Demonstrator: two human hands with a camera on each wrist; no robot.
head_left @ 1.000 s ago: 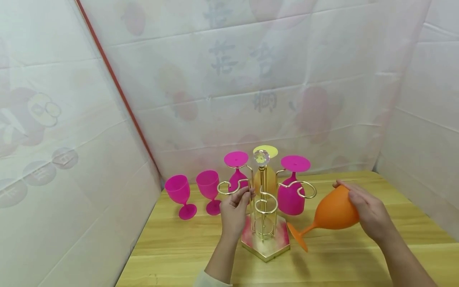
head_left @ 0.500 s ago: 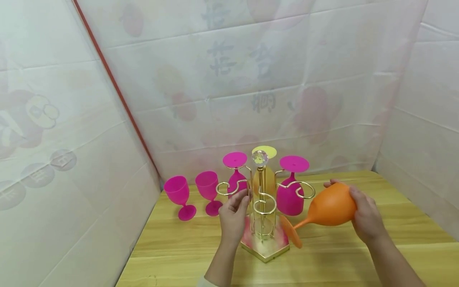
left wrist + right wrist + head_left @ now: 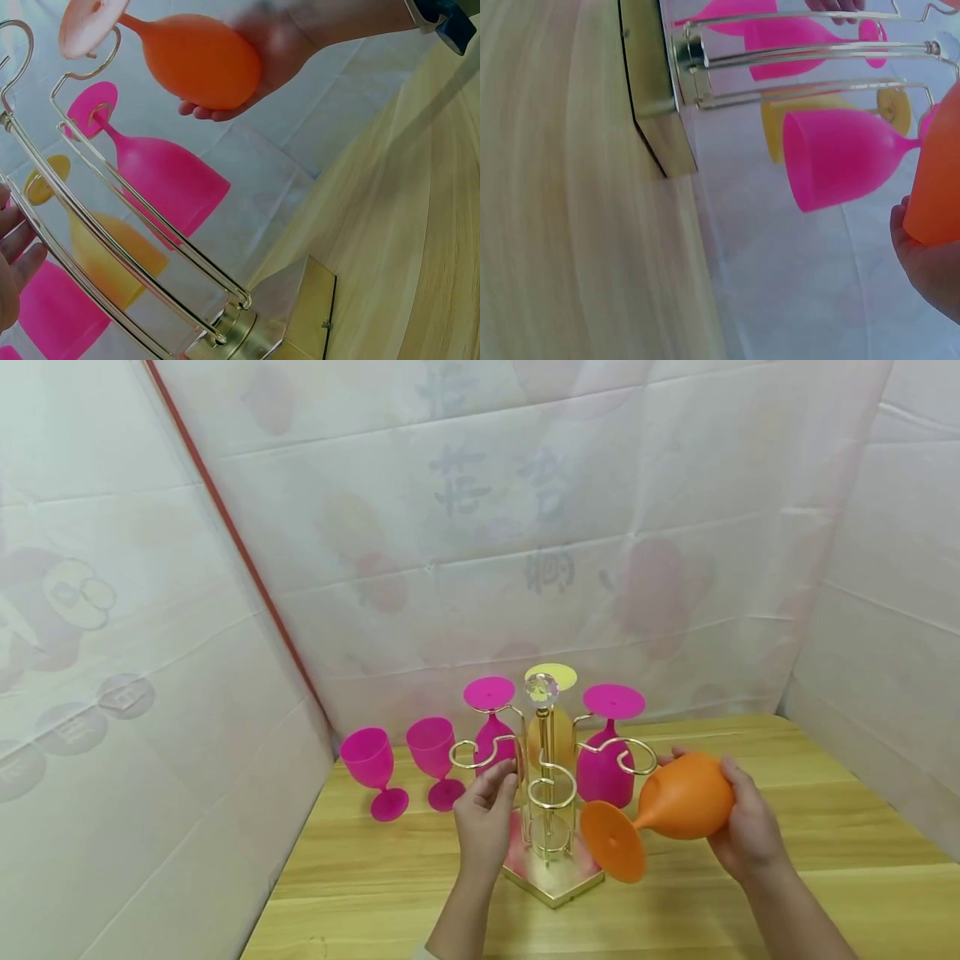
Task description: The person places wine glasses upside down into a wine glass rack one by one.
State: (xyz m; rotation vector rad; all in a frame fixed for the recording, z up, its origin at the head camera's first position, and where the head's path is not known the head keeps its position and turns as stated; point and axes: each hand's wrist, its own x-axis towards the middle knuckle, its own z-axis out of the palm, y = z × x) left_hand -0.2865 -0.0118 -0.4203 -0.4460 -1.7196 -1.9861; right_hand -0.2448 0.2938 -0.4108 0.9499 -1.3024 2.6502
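Note:
My right hand (image 3: 753,835) holds an orange goblet (image 3: 688,797) by its bowl, tilted on its side with the foot toward the rack. The gold wire wine glass rack (image 3: 551,885), topped by a clear faceted knob, stands in front of me. My left hand (image 3: 483,822) grips one of its uprights from the left, fingertips at the wire. Upside down on the rack hang a pink goblet (image 3: 606,777) at the right, a yellow goblet (image 3: 112,251) at the back and another pink goblet (image 3: 493,743) at the back left. Bare wire loops face the front.
Two pink goblets stand upright left of the rack, an outer goblet (image 3: 369,758) and an inner goblet (image 3: 433,748). The wooden table (image 3: 360,893) ends against white printed sheeting (image 3: 420,635) at the back and sides.
The orange goblet has moved left toward the rack, and its foot has turned to face me more. My left hand keeps its place on the rack.

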